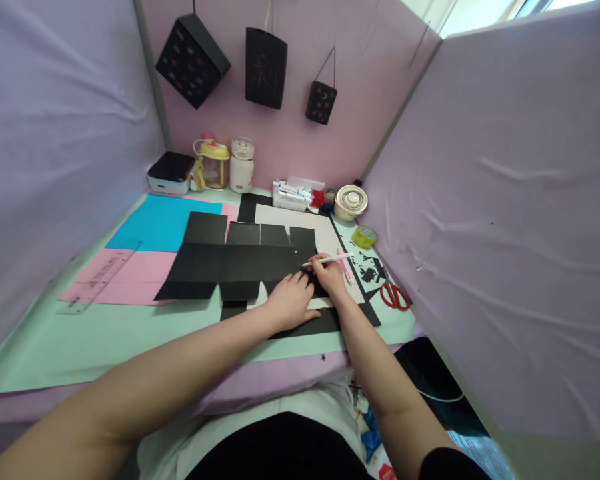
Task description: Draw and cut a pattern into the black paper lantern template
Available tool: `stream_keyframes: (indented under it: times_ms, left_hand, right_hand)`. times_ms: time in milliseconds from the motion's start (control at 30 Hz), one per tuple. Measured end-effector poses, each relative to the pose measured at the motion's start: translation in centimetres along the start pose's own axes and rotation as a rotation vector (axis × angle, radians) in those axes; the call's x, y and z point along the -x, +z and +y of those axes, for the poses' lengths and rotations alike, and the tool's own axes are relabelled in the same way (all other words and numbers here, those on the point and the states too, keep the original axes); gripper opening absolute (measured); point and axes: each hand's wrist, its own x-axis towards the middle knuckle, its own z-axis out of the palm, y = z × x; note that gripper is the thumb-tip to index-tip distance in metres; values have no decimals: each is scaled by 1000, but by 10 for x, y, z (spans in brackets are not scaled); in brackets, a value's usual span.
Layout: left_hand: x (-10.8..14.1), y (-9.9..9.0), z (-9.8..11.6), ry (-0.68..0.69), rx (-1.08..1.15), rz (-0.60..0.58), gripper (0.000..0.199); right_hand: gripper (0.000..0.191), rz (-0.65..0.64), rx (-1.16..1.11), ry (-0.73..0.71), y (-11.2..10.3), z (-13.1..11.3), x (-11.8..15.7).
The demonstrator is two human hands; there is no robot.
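Note:
A black sheet (250, 263) with cut flaps along its upper and lower edges lies across the middle of the table, partly over a white board. My left hand (291, 303) rests flat on its lower right part, fingers spread. Just to the right, my right hand (329, 275) grips a white pen (336, 258), the tip pointing left near the black surface. Whether the tip touches the sheet cannot be made out. A pink tool (347, 270) lies beside my right hand, partly hidden by it.
Red-handled scissors (395, 295), black scraps (369, 270) and green tape (364, 237) lie at the right. Blue paper (163, 223), pink paper (143, 275) and a clear ruler (103, 279) lie left. Behind stand a bottle (241, 167), a yellow-lidded cup (214, 165) and a pen box (293, 195).

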Motion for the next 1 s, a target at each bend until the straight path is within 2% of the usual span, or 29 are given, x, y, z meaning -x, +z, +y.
stream_keyframes:
  times_ms: [467, 733, 833, 1000]
  left_hand:
    - [0, 0, 0, -10, 27, -18, 69]
    - [1, -3, -1, 0, 15, -25, 64]
    - [1, -3, -1, -15, 34, -33, 67]
    - [1, -1, 0, -34, 72, -44, 72]
  right_hand:
    - [15, 13, -68, 90, -1, -4, 1]
    - [18, 25, -235, 146, -12, -16, -10]
    - [19, -74, -268, 154, -16, -20, -15]
    - [19, -322, -290, 244, -22, -16, -18]
